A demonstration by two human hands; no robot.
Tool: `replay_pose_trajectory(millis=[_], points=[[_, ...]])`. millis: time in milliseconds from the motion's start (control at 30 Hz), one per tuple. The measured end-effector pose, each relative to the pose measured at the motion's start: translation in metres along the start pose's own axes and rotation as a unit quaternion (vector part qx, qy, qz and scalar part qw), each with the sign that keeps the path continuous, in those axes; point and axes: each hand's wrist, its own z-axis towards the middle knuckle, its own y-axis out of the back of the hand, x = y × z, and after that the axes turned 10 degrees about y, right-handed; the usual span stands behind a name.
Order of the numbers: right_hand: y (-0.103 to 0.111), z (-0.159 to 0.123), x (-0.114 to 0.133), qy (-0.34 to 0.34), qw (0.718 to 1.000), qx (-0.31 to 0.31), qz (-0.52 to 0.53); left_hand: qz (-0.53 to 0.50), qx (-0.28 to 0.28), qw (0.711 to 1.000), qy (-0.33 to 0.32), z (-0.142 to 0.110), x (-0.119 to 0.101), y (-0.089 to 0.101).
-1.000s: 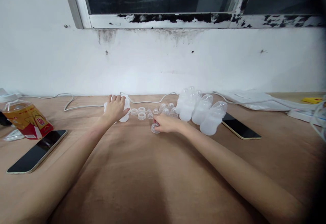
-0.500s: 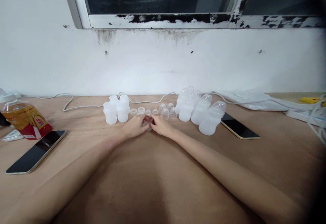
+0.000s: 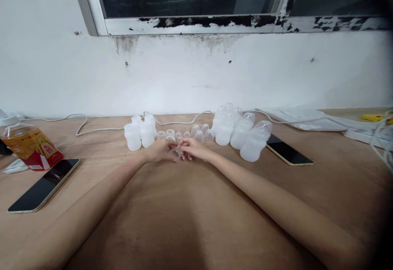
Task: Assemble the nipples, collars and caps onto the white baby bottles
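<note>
My left hand (image 3: 161,150) is curled round a small, clear, ring-shaped bottle part (image 3: 175,153), whose round open side tilts towards me. My right hand (image 3: 195,148) meets it from the other side, its fingers bent and gripping at the part's right edge; the fingertips partly hide it. Just beyond my hands stand white collar rings (image 3: 161,134), small clear nipples (image 3: 186,133) and clear dome caps (image 3: 208,136). To the left is a group of open, frosted baby bottles (image 3: 134,138). Several capped baby bottles (image 3: 255,143) are at the right.
A phone (image 3: 44,186) and a drink bottle with a red and yellow label (image 3: 38,145) are at the left. Another phone (image 3: 288,150) lies behind the capped bottles. A white cable (image 3: 181,122) runs along the wall, near a plastic bag (image 3: 302,119) and a power strip (image 3: 365,137).
The clear part has turned, so its round opening now faces me. My left hand has shifted slightly left and nearer, and my right fingers have moved over the part's right edge.
</note>
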Motion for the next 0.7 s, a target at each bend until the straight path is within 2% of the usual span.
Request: replay_pose_trajectory(millis=[67, 100, 167, 267, 367, 567, 700], points=[[0.011, 0.0, 0.003, -0.017, 0.999, -0.025, 0.014, 0.075, -0.017, 0.997, 0.025, 0.0, 0.0, 0.001], [0.017, 0.0, 0.005, -0.021, 0.999, -0.037, -0.021, 0.12, -0.03, 0.992, 0.03, -0.001, -0.001, 0.001], [0.025, -0.001, 0.006, -0.03, 0.985, -0.047, -0.162, 0.216, -0.056, 0.975, 0.025, -0.003, -0.003, 0.003], [0.027, -0.004, 0.001, -0.034, 0.932, -0.058, -0.355, 0.335, -0.082, 0.938, 0.036, -0.006, -0.005, 0.004], [0.02, -0.005, -0.009, -0.026, 0.922, -0.066, -0.381, 0.377, -0.099, 0.919, 0.057, -0.007, -0.003, 0.001], [0.015, -0.004, -0.021, 0.029, 0.892, -0.112, -0.437, 0.388, -0.132, 0.911, 0.056, -0.002, 0.008, -0.003], [0.016, -0.002, -0.024, 0.065, 0.889, -0.144, -0.43, 0.393, -0.139, 0.908, 0.045, 0.0, 0.013, -0.003]])
